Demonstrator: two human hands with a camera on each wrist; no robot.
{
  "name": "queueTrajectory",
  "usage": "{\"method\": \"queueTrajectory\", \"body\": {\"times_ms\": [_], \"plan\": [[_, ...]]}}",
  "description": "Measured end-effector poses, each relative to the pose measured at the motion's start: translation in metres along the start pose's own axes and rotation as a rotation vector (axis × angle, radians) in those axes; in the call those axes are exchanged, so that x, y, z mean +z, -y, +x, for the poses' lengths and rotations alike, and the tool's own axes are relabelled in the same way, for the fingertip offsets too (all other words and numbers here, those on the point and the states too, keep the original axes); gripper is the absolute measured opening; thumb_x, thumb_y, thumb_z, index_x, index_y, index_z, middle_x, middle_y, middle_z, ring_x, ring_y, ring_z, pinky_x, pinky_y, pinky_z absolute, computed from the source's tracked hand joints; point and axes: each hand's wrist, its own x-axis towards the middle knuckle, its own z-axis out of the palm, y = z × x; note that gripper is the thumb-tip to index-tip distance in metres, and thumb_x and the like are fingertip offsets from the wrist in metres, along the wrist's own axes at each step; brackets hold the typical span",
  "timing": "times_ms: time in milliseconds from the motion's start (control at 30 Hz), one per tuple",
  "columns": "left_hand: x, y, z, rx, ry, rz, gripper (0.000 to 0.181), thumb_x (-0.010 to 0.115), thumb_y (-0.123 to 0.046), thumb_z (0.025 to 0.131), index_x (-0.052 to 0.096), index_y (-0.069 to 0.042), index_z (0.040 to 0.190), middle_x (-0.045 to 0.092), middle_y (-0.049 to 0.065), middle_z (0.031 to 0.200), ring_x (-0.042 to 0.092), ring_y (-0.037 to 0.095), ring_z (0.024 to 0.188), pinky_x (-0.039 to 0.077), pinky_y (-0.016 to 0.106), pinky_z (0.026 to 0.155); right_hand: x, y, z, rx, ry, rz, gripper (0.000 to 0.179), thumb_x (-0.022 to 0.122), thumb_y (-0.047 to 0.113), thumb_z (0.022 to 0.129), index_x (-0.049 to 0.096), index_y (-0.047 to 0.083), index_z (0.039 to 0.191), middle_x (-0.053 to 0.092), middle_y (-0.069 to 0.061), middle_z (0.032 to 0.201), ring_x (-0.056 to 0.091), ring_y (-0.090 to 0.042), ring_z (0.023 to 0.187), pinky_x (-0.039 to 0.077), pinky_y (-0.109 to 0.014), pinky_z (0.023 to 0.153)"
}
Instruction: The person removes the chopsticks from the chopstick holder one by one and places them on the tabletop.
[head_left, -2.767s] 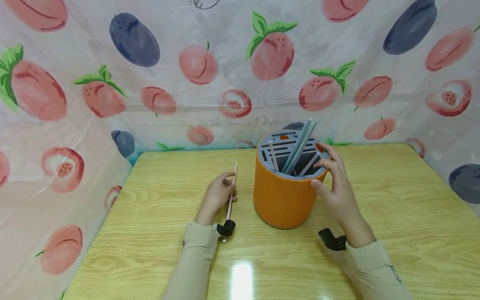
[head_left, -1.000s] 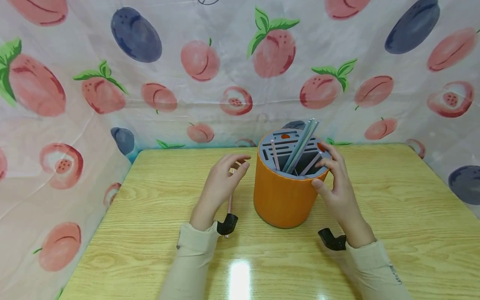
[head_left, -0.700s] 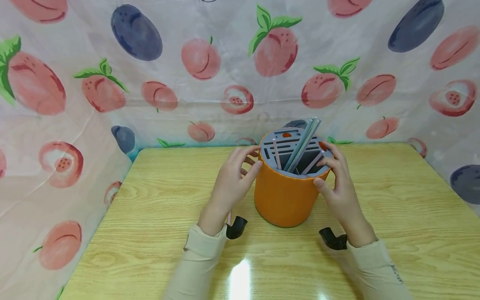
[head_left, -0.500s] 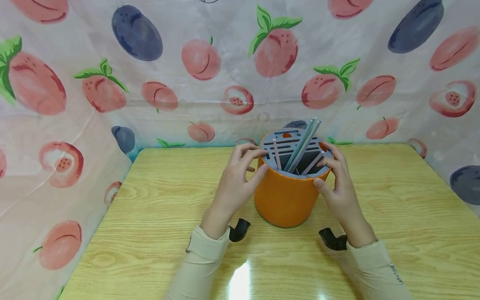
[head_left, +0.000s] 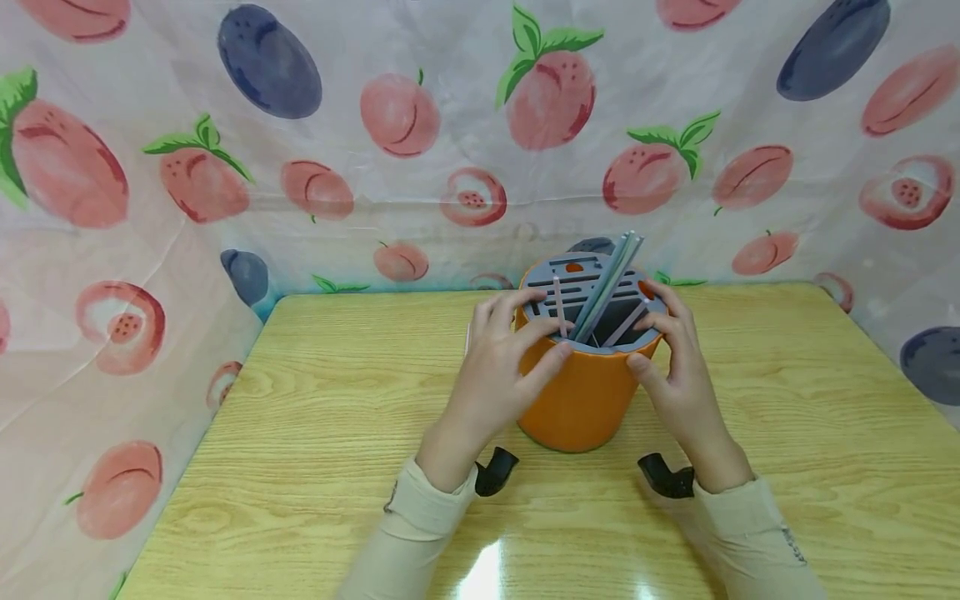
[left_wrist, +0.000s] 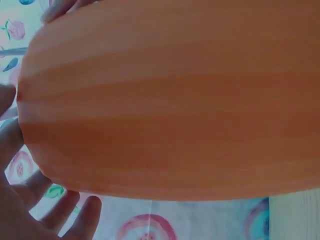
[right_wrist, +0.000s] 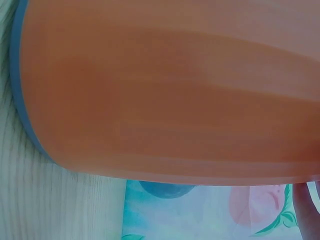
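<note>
An orange cylindrical knife-and-utensil holder [head_left: 581, 408] with a grey slotted top stands upright on the table. Greenish chopstick-like sticks [head_left: 606, 287] lean out of its front opening. A thin pink stick [head_left: 558, 300] rises at the opening's left, and another pale stick [head_left: 626, 323] tilts at the right. My left hand [head_left: 495, 358] is over the holder's left front rim, fingers spread and bent loosely, index fingertip right at the pink stick's lower part. My right hand [head_left: 678, 375] grips the right rim, thumb outside and fingers over the top. The orange wall [left_wrist: 165, 110] fills most of the left wrist view.
Another pink stick [head_left: 468, 337] lies on the wooden table [head_left: 330, 417], mostly hidden behind my left hand. A fruit-print cloth [head_left: 465, 108] hangs behind the table and along its left side. Black wrist cameras [head_left: 497, 471] stick out from both cuffs.
My left hand has left the pink stick on the table and moved right onto the holder's rim. The stick at the opening's left has shifted slightly right. My right hand keeps its grip.
</note>
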Motion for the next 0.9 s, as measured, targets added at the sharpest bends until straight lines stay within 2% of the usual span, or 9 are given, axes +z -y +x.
{"method": "queueTrajectory", "body": {"times_ms": [167, 400, 567, 800, 900], "plan": [[0.0015, -0.0031, -0.0011, -0.031, -0.002, -0.065, 0.023, 0.048, -0.039, 0.091, 0.064, -0.024, 0.097, 0.039, -0.002, 0.131, 0.025, 0.020, 0.121, 0.028, 0.040, 0.095, -0.0002, 0.0003, -0.0008, -0.003, 0.009, 0.006, 0.053, 0.052, 0.039, 0.088, 0.041, -0.011, 0.101, 0.023, -0.021, 0.140, 0.019, -0.032, 0.129, 0.027, -0.022, 0.097], [0.0016, -0.0052, -0.0015, -0.134, 0.044, -0.194, 0.023, 0.046, -0.043, 0.091, 0.062, -0.027, 0.096, 0.033, -0.007, 0.134, 0.016, 0.014, 0.124, 0.031, 0.043, 0.092, 0.0002, 0.0008, -0.0004, -0.020, 0.011, 0.007, 0.053, 0.051, 0.040, 0.088, 0.041, -0.011, 0.101, 0.022, -0.022, 0.140, 0.020, -0.033, 0.128, 0.028, -0.022, 0.096], [0.0006, -0.0050, 0.0006, -0.200, 0.031, -0.296, 0.022, 0.048, -0.040, 0.091, 0.063, -0.025, 0.095, 0.034, -0.012, 0.132, 0.017, 0.013, 0.122, 0.028, 0.042, 0.093, -0.0010, 0.0002, -0.0004, -0.030, 0.016, 0.004, 0.052, 0.051, 0.040, 0.089, 0.041, -0.011, 0.100, 0.023, -0.024, 0.139, 0.020, -0.034, 0.128, 0.028, -0.023, 0.097], [-0.0010, -0.0032, 0.0031, -0.206, -0.011, -0.343, 0.020, 0.051, -0.035, 0.090, 0.064, -0.021, 0.095, 0.040, -0.012, 0.128, 0.024, 0.012, 0.119, 0.026, 0.042, 0.094, -0.0021, -0.0001, 0.0000, -0.010, 0.020, 0.001, 0.053, 0.051, 0.041, 0.088, 0.042, -0.010, 0.101, 0.024, -0.022, 0.140, 0.018, -0.032, 0.130, 0.026, -0.024, 0.098], [-0.0027, -0.0046, 0.0038, -0.193, -0.032, -0.366, 0.020, 0.051, -0.032, 0.091, 0.064, -0.018, 0.096, 0.044, -0.011, 0.126, 0.025, 0.010, 0.120, 0.027, 0.041, 0.096, -0.0016, 0.0004, 0.0005, -0.009, 0.021, 0.005, 0.053, 0.052, 0.041, 0.088, 0.042, -0.010, 0.100, 0.024, -0.022, 0.139, 0.016, -0.033, 0.130, 0.025, -0.028, 0.099]]}}
